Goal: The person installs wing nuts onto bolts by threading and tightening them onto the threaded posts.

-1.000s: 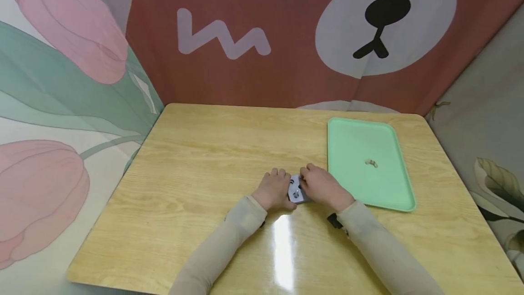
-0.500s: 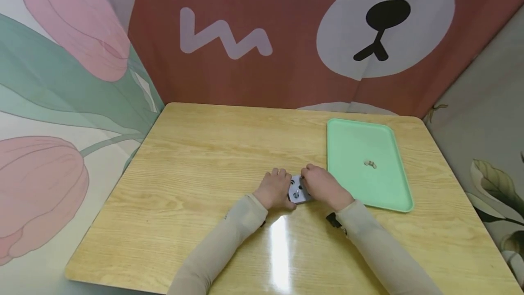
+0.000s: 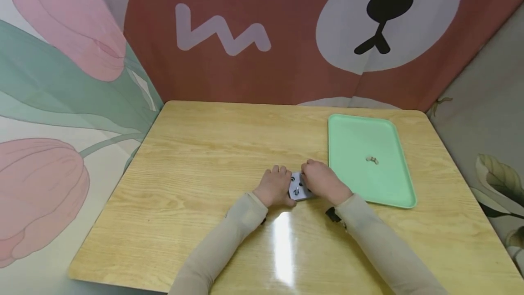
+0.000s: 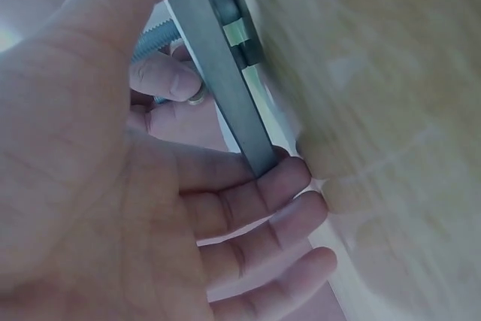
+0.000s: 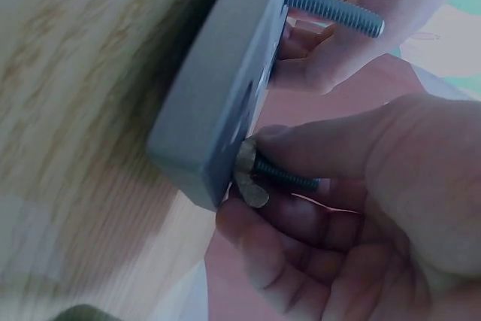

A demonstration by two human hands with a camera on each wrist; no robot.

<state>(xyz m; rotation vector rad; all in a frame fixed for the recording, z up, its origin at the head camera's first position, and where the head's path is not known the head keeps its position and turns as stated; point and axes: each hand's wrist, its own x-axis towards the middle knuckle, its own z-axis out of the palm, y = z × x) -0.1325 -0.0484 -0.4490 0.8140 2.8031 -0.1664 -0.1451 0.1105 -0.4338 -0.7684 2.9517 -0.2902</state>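
Note:
A grey metal plate [image 3: 297,187] with holes lies low over the table, threaded bolts standing up from it. My left hand [image 3: 273,187] grips its left end, thumb on the near side and fingers around the far edge. My right hand [image 3: 323,183] pinches a brass-coloured wing nut [image 5: 246,157] between thumb and index finger. The wing nut sits around one bolt [image 5: 293,178], down at the plate's face. Another bolt [image 5: 334,11] stands bare nearer the left hand. In the left wrist view, bolt heads [image 4: 224,7] show under the plate, on the table side.
A light green tray [image 3: 356,138] lies to the right of the right hand. On it are a few small brass-coloured pieces [image 3: 372,160] that look like wing nuts. The wooden table [image 3: 204,149] ends at a patterned cloth backdrop [image 3: 229,76] behind.
My right hand has turned slightly at the wing nut, its fingers curling in more. The left hand and the plate stay in place; the head view shifts a little.

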